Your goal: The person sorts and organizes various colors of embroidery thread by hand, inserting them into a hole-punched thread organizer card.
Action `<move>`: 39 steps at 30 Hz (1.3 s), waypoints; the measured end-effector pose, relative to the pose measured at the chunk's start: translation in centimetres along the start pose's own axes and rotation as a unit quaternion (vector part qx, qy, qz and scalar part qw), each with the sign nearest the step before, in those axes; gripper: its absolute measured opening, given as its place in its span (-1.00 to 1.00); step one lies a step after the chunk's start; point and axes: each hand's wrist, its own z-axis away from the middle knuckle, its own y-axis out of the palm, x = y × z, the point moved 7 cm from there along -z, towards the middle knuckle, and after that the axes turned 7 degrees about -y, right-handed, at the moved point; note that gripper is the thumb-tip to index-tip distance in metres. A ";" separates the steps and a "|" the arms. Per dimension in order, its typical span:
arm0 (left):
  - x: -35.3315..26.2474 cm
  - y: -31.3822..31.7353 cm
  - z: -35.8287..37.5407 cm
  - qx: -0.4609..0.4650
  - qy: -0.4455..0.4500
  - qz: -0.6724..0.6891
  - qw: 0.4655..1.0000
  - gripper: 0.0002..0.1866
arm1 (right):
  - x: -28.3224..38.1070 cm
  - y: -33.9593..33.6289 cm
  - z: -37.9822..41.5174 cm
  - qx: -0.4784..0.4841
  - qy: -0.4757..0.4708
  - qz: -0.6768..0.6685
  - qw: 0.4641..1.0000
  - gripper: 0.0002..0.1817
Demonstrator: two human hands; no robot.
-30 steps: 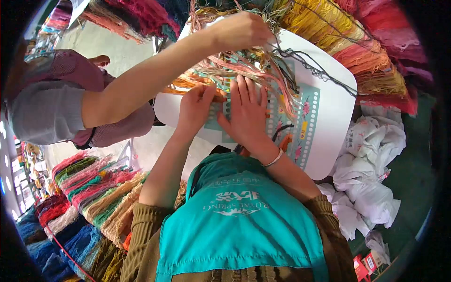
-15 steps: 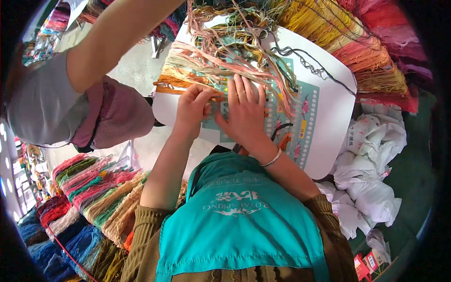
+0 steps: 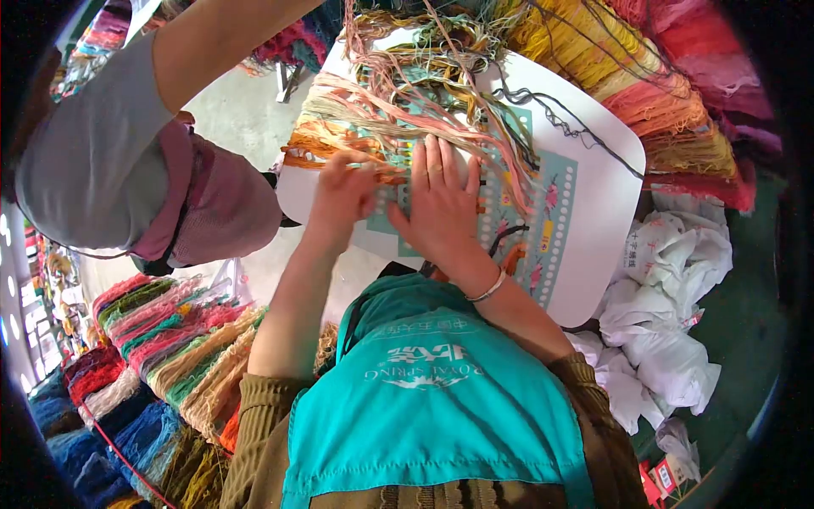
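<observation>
My left hand [image 3: 341,197] is blurred, its fingers curled in beside the orange embroidery threads [image 3: 318,151]; what they hold, if anything, does not show clearly. Flat on the printed thread card [image 3: 555,182] lies my right hand [image 3: 443,204], fingers stretched out and pointing away from me. The green card has rows of white holes and pink flowers. Pink and pale threads [image 3: 398,114] run across it just beyond my right fingertips. Below that hand's wrist, another orange thread bundle [image 3: 515,254] hangs from the card.
A white table [image 3: 602,229] supports the card and threads. At left, another person's arm [image 3: 225,64] reaches across the top. Yellow and red skeins [image 3: 661,102] lie at the upper right, with more colored skeins [image 3: 178,339] at lower left. White plastic bags [image 3: 670,339] sit at right.
My left hand has shifted slightly and is now smeared by motion. The other person's body and arm have moved a little to the right. My right hand stays in place.
</observation>
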 end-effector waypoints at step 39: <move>-3.4 2.4 -1.5 -0.080 0.138 -0.359 0.920 -0.82 | -0.3 0.1 0.0 0.038 0.003 0.028 0.999 -0.05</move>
